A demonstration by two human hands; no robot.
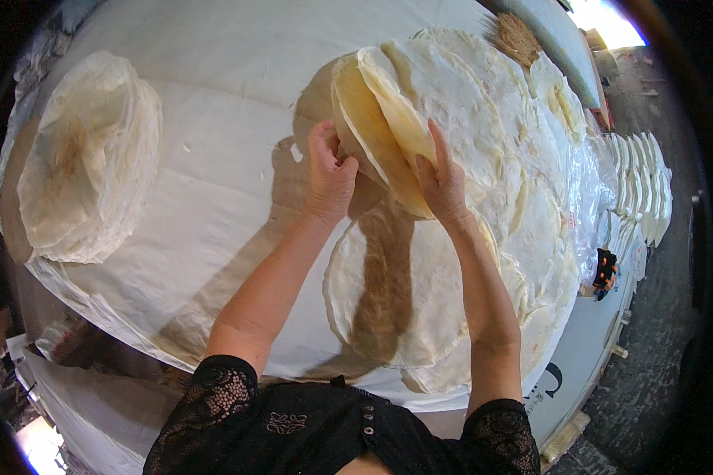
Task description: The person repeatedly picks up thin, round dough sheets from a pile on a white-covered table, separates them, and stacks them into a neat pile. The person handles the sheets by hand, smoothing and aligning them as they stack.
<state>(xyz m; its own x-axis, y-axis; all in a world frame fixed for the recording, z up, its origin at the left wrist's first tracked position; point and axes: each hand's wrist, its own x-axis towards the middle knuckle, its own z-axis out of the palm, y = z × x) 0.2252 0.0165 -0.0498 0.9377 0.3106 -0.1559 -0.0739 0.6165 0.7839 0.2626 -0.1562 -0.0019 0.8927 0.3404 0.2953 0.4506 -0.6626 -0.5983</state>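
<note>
Both hands are at a thin round flatbread (401,119), raised and folded over on itself, near the top middle of the white cloth (226,136). My left hand (333,172) pinches its left lower edge between thumb and fingers. My right hand (444,178) holds its right side, fingers up along the fold. More thin flatbreads (529,208) lie overlapping to the right. Another flat round one (434,297) lies below my hands, my arms' shadow across it. A tall stack of flatbreads (89,160) stands at the far left.
A straw brush (516,38) lies at the top right. Clear plastic bags (588,184) sit along the right edge, beside stacked white packs (641,184) and a black and orange item (605,274). A grey cloth (95,398) hangs at the lower left. Dark floor (647,338) shows at the right.
</note>
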